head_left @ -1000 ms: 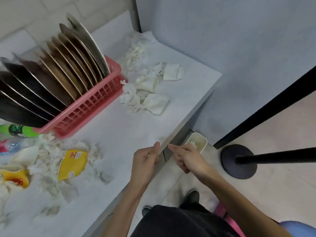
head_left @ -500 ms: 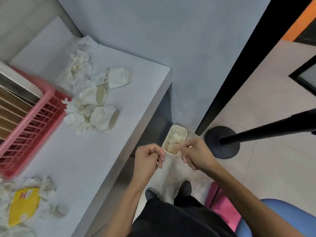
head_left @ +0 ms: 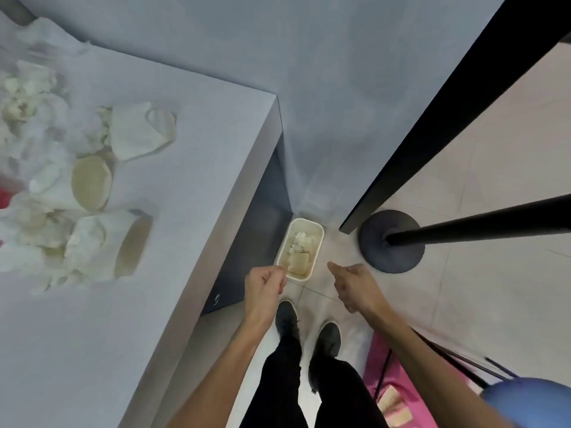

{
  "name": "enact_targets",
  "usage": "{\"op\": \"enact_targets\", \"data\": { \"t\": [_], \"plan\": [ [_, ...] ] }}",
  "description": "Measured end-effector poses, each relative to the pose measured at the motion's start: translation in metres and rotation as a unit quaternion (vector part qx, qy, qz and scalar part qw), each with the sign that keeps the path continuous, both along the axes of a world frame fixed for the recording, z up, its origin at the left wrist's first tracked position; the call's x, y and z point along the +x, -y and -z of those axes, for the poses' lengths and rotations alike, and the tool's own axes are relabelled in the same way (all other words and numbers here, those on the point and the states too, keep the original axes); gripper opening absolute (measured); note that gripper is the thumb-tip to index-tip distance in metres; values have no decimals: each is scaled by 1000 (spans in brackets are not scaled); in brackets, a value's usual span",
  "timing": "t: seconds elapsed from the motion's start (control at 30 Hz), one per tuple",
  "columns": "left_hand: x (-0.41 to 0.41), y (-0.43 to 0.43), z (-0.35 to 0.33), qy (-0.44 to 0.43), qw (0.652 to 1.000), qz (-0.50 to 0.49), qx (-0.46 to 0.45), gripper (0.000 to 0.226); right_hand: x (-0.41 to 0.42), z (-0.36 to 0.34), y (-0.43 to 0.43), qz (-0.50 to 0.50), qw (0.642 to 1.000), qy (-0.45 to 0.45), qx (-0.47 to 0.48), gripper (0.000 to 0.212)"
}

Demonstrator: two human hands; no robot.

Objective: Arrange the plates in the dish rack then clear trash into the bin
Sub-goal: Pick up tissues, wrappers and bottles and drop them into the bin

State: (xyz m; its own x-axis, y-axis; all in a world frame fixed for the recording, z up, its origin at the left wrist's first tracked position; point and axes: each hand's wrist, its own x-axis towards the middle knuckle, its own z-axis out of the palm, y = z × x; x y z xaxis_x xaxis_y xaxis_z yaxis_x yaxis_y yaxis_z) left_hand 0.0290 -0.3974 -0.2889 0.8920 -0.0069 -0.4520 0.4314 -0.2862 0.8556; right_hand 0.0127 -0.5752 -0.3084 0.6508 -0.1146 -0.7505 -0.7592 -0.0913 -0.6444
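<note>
A small cream rectangular bin [head_left: 315, 232] stands on the floor by the table's corner, with crumpled tissue and paper inside. My left hand [head_left: 265, 285] hovers at the bin's near left corner, fingers curled shut, and nothing shows in it. My right hand [head_left: 355, 285] is just right of the bin's near end, fingers loosely extended and empty. On the white table [head_left: 200, 149] at the left lie crushed paper cups [head_left: 91, 183] and wads of tissue [head_left: 27, 97]. Only a red sliver of the dish rack [head_left: 3, 196] shows at the left edge; no plates are in view.
A black stanchion base [head_left: 391, 242] with its pole [head_left: 479, 223] stands right of the bin. A black door frame [head_left: 432, 118] runs diagonally behind it. A pink object [head_left: 380, 366] and a blue seat [head_left: 531, 403] are at lower right. My shoes [head_left: 287, 316] are below the bin.
The view has swung down and right, so the rack and plates left the frame. My hands moved from the table edge to over the bin, then parted to either side.
</note>
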Motion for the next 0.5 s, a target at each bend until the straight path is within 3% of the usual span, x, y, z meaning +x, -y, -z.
{"op": "enact_targets", "data": {
  "t": [0.1,0.33,0.5],
  "plan": [
    [21,4,56,-17,999,2,27,57,17,51,-6,18,1000,1,6,62],
    [55,28,223,-16,998,-9,63,59,64,194,0,51,997,58,-23,56],
    [77,39,363,-125,990,46,35,31,77,296,8,109,993,46,26,52]
  ]
}}
